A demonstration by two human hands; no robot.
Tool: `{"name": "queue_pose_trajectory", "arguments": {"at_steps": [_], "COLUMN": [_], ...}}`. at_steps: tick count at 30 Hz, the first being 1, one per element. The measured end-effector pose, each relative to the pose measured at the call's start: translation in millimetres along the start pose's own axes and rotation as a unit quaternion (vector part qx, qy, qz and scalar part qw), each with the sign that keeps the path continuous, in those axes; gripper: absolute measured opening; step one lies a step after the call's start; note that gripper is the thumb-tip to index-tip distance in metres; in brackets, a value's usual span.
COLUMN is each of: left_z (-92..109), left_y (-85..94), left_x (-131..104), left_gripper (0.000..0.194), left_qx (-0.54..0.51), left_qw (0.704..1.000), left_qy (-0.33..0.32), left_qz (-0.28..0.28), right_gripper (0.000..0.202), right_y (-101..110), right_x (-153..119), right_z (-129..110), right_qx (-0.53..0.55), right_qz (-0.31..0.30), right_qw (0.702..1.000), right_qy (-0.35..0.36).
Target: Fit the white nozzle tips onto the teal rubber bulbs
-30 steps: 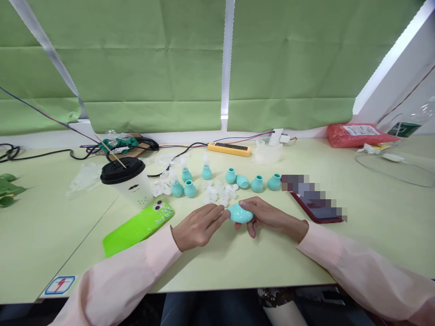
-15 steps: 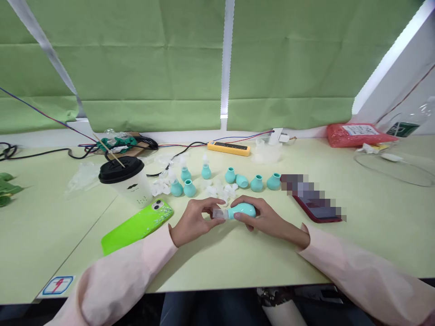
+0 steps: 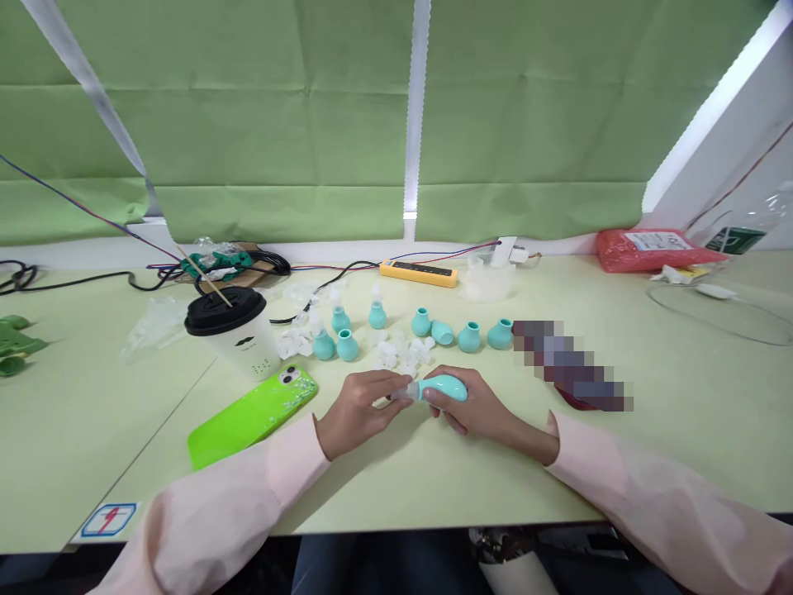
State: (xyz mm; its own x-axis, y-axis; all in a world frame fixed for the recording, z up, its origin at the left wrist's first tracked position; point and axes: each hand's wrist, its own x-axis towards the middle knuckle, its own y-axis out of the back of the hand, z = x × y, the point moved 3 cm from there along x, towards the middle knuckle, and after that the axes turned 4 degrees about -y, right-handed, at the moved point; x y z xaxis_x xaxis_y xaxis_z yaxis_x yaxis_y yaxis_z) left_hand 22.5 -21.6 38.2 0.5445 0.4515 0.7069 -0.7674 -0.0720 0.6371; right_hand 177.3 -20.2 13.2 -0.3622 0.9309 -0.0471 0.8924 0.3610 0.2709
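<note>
Above the front of the table, my right hand (image 3: 474,403) is wrapped round a teal squeeze bulb (image 3: 443,386) that lies sideways, its neck toward the left. A clear plastic nozzle (image 3: 405,392) sits at the neck, and my left hand (image 3: 363,411) pinches it between thumb and fingers. Beyond my hands lie loose translucent plastic caps (image 3: 402,353). Bulbs without nozzles, such as an upright teal bulb (image 3: 469,336), stand behind to the right, one of them tipped over. To the left, several bulbs carry clear nozzles, among them a fitted bulb (image 3: 377,313).
A lidded paper cup (image 3: 239,339) with a wooden stick stands at left, behind a green phone case (image 3: 253,416). At right lies a partly blurred phone (image 3: 576,398). A yellow power strip (image 3: 419,273), cables and a red parcel (image 3: 650,250) line the back.
My left fingers have closed further over the clear nozzle, covering more of it. My right hand has shifted its grip on the bulb slightly. The whole view has moved a little.
</note>
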Motion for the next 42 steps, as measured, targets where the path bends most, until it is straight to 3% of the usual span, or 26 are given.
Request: {"name": "queue_pose_trajectory", "arguments": {"at_steps": [4, 9, 15, 20, 22, 24, 27, 29, 31, 33, 35, 38, 42], "left_z": [2, 4, 14, 18, 17, 15, 11, 8, 2, -5, -9, -11, -4], "left_y": [-3.0, -5.7, -1.2, 0.7, 1.7, 4.0, 6.0, 4.8, 2.1, -2.9, -6.9, -6.3, -3.1], "left_x": [-3, -6, -3, -3, -2, 0, 2, 3, 2, -1, -2, -2, 0], "left_gripper": [0.018, 0.020, 0.022, 0.026, 0.028, 0.034, 0.045, 0.051, 0.052, 0.043, 0.036, 0.034, 0.026], "left_qx": [0.107, 0.199, 0.216, 0.194, 0.163, 0.112, 0.010, -0.071, -0.154, -0.231, -0.279, -0.269, -0.171], "left_qw": [0.988, 0.959, 0.942, 0.938, 0.952, 0.975, 0.997, 0.997, 0.978, 0.938, 0.902, 0.908, 0.965], "left_qy": [-0.110, -0.190, -0.247, -0.276, -0.252, -0.193, -0.072, 0.020, 0.140, 0.260, 0.329, 0.321, 0.194], "left_qz": [-0.001, -0.063, -0.074, -0.077, -0.062, -0.018, 0.033, 0.036, 0.035, 0.016, -0.007, -0.015, -0.049], "right_gripper": [0.032, 0.036, 0.050, 0.046, 0.041, 0.033, 0.026, 0.026, 0.025, 0.024, 0.024, 0.026, 0.026], "right_y": [1, 0, -3, -1, 0, 2, 7, 9, 9, 9, 9, 11, 12], "right_x": [2, 3, 2, 0, 0, 0, -1, -3, -6, -8, -9, -9, -7], "right_z": [-1, -2, 6, 6, 1, -6, -14, -17, -19, -19, -18, -16, -14], "right_qx": [0.021, 0.059, 0.149, 0.179, 0.187, 0.158, 0.043, -0.034, -0.091, -0.133, -0.159, -0.173, -0.193], "right_qz": [-0.033, -0.076, -0.137, -0.190, -0.206, -0.184, -0.059, 0.023, 0.073, 0.105, 0.123, 0.109, 0.055], "right_qw": [0.999, 0.994, 0.970, 0.947, 0.945, 0.964, 0.996, 0.990, 0.971, 0.950, 0.936, 0.931, 0.928], "right_qy": [-0.032, -0.061, -0.135, -0.188, -0.175, -0.111, 0.040, 0.135, 0.209, 0.261, 0.291, 0.302, 0.314]}}
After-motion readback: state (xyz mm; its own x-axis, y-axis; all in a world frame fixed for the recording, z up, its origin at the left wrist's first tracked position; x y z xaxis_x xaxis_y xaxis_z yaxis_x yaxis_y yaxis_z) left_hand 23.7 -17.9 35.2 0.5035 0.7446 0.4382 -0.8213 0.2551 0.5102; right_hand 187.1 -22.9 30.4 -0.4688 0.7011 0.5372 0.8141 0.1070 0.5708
